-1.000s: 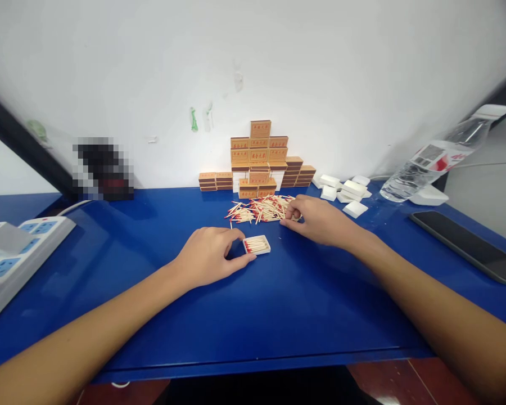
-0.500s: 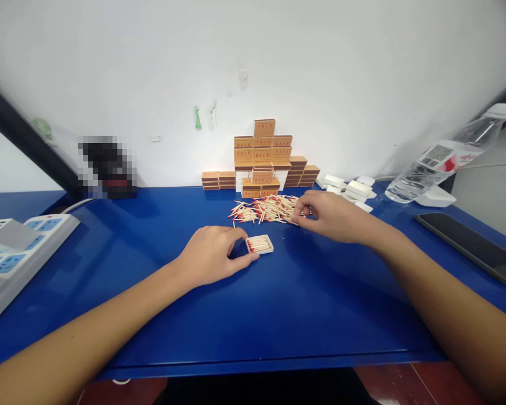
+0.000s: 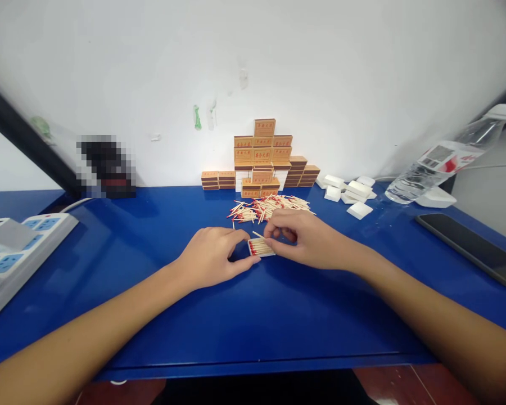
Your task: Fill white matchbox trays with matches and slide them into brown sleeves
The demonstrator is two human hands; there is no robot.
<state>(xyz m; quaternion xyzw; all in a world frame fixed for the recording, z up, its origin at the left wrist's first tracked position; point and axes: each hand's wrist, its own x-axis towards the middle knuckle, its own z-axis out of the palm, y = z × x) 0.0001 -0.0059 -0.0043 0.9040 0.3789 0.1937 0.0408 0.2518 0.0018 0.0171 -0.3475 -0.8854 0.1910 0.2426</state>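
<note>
Gripping the tray [image 3: 259, 247] at its left end, our left hand [image 3: 211, 257] pins it to the blue table [image 3: 278, 315]; our right hand [image 3: 306, 241] pinches a few matches [image 3: 258, 234] narrowly over its right end. We judge the risk thus: a skewed match may ride the rim and spill. The loose pile [image 3: 272, 205] lies just behind; stacked matchboxes [image 3: 262, 157], empty trays [image 3: 349, 191], bottle [image 3: 438, 163] and phone [image 3: 468, 244] stand apart, obstructing nothing.
</note>
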